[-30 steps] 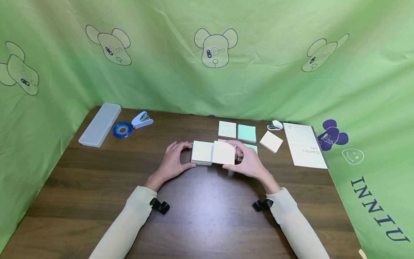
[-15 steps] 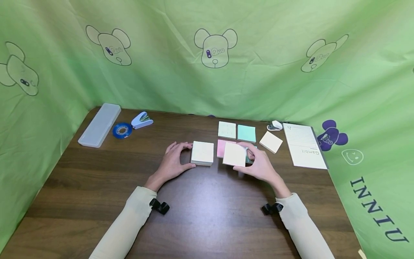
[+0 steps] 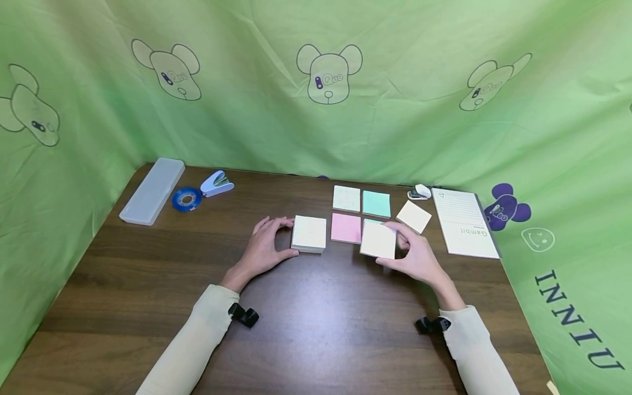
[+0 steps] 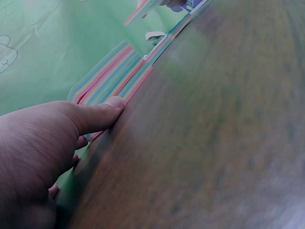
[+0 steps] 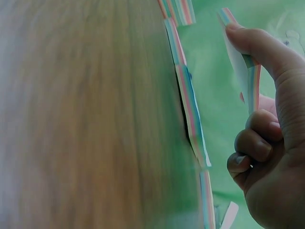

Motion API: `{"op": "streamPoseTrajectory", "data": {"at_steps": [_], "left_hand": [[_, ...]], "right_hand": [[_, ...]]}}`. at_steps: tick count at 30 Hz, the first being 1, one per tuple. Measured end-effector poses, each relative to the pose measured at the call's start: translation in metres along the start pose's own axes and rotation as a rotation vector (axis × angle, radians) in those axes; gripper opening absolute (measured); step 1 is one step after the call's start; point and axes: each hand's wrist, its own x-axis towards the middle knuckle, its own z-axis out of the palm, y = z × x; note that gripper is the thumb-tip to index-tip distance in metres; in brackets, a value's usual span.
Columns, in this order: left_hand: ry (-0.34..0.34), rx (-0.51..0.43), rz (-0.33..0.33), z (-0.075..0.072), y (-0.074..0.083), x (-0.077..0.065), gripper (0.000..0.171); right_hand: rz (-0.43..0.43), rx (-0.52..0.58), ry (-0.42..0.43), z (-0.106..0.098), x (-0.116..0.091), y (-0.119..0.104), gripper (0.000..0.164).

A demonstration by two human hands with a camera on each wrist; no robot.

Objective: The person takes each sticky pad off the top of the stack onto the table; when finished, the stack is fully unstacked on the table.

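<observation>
My left hand (image 3: 266, 241) rests around the left side of a stack of sticky note pads (image 3: 309, 233), thumb at the front edge and fingers at the back corner. Striped pink, yellow, green and blue edges show on this stack (image 4: 109, 71) in the left wrist view. My right hand (image 3: 419, 255) pinches one white-topped sticky note pad (image 3: 378, 240) between thumb and fingers. This pad is raised above the table and overlaps a green pad, which it mostly hides. Beside it lies a pink pad (image 3: 346, 227).
Behind lie a whitish pad (image 3: 346, 197) and a green pad (image 3: 377, 203). A cream pad (image 3: 413, 216), a white stapler (image 3: 419, 192) and a notepad (image 3: 464, 225) are at right. At left are a pencil case (image 3: 153, 191), blue tape roll (image 3: 187, 199) and lilac stapler (image 3: 216, 184).
My right hand has carried its pad to the right, away from the stack and past the pink pad, which is now uncovered. My left hand has stayed at the stack.
</observation>
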Motion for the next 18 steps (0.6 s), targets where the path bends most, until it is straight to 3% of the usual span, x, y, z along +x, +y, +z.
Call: {"op": "streamPoseTrajectory", "data": {"at_steps": [12,18], "left_hand": [[-0.008,-0.02,-0.002,-0.002,0.004,-0.002,0.068],[-0.009,-0.011,-0.012,-0.003,0.004,-0.002,0.068]], "right_hand": [[0.02,-0.013,0.037,-0.021,-0.015,0.019,0.084],[0.031,0.034,0.041,-0.036,-0.02,0.003,0.076]]}}
